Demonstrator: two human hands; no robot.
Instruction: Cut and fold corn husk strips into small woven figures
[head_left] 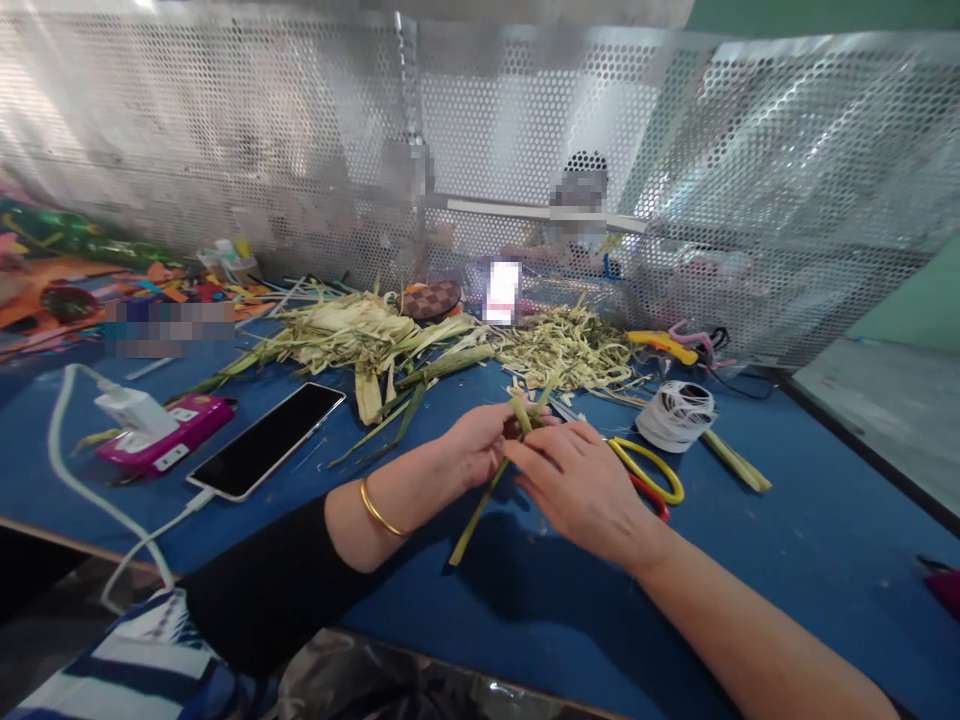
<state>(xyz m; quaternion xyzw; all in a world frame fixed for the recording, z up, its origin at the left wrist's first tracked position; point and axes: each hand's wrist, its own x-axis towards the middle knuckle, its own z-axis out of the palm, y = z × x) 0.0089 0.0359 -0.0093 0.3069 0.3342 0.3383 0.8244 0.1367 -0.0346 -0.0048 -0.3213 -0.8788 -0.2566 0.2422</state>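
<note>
Pale green plant-leaf strips point(523, 414) cross each other between my two hands, above the blue tabletop. My left hand point(484, 440) is closed around them from the left, its fingertips partly hidden behind the strips. From the right, my right hand point(581, 480) pinches the same strips with thumb and fingers. One loose strip end point(472, 525) hangs down toward the table. Just beyond my right hand lie scissors point(651, 468) with yellow and red handles, partly covered by that hand. A spool of white thread point(676, 415) stands to their right.
Heaps of dry leaves point(345, 335) and shredded strips point(566, 348) lie behind my hands. To the left are a phone point(266, 440) on a cable and a purple power strip point(169, 435). A perforated metal screen point(300, 150) closes off the back; a lit screen point(502, 290) glows before it.
</note>
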